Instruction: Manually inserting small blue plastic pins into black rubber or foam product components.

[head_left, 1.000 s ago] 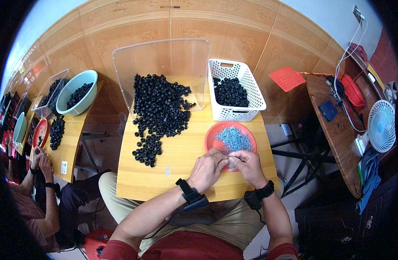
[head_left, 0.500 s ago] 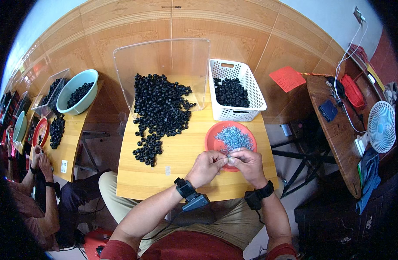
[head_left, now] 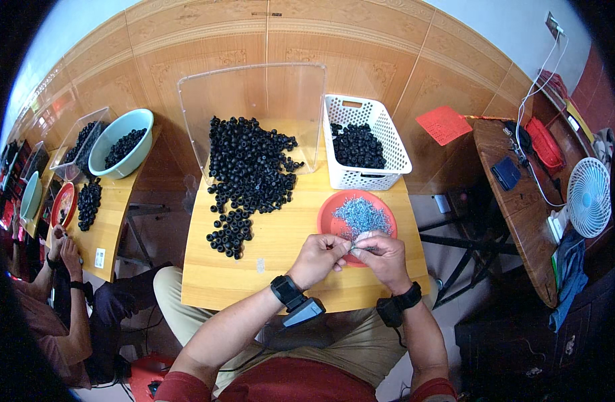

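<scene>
We are pinching with both hands: the thumb and forefinger of our left hand (head_left: 319,260) and those of our right hand (head_left: 386,258) are pressing together, tips meeting over the near edge of the red plate (head_left: 326,218), seemingly clamped on a tiny piece (head_left: 353,247). It is lying right between the two sets of fingertips, about equally close to each, and is showing too little for us to tell its long axis. Just beyond the fingertips, inside the plate, a heap of blue and silvery bits (head_left: 364,216) is spreading away from us, our right hand sitting nearer to it than our left. Farther out beyond the heap, a white basket (head_left: 341,178) is holding small black parts. Left of the fingers and beyond, well apart from them, a broad pile of black rings (head_left: 250,161) is spreading from a clear bin (head_left: 254,94) onto the wooden table (head_left: 287,228).
</scene>
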The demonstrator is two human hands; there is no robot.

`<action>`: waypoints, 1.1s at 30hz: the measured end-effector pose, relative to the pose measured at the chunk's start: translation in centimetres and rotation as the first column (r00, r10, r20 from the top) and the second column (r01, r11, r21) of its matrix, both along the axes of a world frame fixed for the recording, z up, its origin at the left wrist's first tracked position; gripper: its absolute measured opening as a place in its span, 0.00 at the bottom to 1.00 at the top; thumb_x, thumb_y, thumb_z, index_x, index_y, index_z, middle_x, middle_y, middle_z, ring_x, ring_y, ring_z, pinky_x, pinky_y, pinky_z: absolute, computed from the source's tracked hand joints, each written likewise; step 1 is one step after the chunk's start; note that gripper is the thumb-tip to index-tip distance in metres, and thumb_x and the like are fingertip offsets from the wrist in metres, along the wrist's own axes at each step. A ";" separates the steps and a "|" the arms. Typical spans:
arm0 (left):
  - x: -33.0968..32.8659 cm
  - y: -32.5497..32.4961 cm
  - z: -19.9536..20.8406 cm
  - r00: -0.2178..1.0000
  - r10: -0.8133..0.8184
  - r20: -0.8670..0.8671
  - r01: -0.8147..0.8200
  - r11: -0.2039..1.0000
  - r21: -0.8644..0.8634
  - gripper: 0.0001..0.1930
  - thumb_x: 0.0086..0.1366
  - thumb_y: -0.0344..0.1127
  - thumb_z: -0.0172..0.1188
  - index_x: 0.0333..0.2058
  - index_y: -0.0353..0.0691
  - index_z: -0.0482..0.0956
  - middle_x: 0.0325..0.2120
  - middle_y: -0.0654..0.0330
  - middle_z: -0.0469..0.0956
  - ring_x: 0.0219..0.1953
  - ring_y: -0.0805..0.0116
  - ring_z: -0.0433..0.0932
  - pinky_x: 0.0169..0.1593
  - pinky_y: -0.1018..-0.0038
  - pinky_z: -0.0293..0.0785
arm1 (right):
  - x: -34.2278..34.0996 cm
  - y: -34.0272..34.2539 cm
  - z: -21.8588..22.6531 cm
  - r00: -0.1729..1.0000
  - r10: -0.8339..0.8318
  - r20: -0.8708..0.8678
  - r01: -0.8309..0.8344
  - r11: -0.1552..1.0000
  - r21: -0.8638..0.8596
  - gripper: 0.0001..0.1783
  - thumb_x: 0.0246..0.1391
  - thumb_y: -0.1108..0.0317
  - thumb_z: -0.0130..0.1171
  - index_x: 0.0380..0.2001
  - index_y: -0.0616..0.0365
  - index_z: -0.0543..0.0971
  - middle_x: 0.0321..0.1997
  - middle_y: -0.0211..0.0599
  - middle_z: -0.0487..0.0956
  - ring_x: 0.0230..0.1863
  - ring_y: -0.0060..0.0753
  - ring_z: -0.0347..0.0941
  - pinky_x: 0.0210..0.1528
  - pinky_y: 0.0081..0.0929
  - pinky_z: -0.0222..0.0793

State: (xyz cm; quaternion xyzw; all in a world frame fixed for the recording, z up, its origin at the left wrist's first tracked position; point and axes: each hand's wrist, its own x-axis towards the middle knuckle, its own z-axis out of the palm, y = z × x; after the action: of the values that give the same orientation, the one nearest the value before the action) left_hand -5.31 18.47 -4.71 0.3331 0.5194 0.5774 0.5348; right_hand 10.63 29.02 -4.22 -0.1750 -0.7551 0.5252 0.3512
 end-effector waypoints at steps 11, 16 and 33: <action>0.7 0.2 0.2 0.992 0.068 -0.103 -0.064 0.997 0.047 0.09 0.70 0.34 0.57 0.39 0.32 0.81 0.26 0.64 0.80 0.25 0.79 0.75 0.30 0.81 0.75 | 0.1 -0.1 0.6 0.995 0.044 0.090 -0.037 0.997 -0.073 0.05 0.56 0.75 0.62 0.35 0.66 0.81 0.37 0.36 0.80 0.39 0.26 0.77 0.42 0.22 0.77; 0.9 0.2 0.0 0.971 0.117 -0.207 -0.099 0.991 0.096 0.09 0.69 0.32 0.57 0.39 0.31 0.80 0.26 0.63 0.80 0.26 0.79 0.75 0.31 0.80 0.74 | 0.1 -0.5 1.0 0.995 0.087 0.048 -0.061 0.920 -0.387 0.07 0.60 0.73 0.59 0.40 0.65 0.79 0.37 0.36 0.81 0.36 0.24 0.78 0.39 0.23 0.80; 1.0 -0.3 1.3 0.798 0.238 -0.553 -0.137 0.966 0.218 0.10 0.65 0.35 0.62 0.37 0.33 0.82 0.32 0.52 0.81 0.33 0.66 0.79 0.37 0.70 0.74 | -0.1 -0.2 0.8 0.998 0.031 0.052 0.004 0.829 -0.559 0.05 0.56 0.79 0.59 0.37 0.65 0.78 0.36 0.37 0.81 0.35 0.24 0.79 0.39 0.25 0.82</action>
State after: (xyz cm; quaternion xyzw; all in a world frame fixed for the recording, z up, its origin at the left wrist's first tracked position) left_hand -4.31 18.15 -3.44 0.4820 0.6365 0.5416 0.2631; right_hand 10.50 28.84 -3.44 -0.2800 -0.5799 0.7200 0.2588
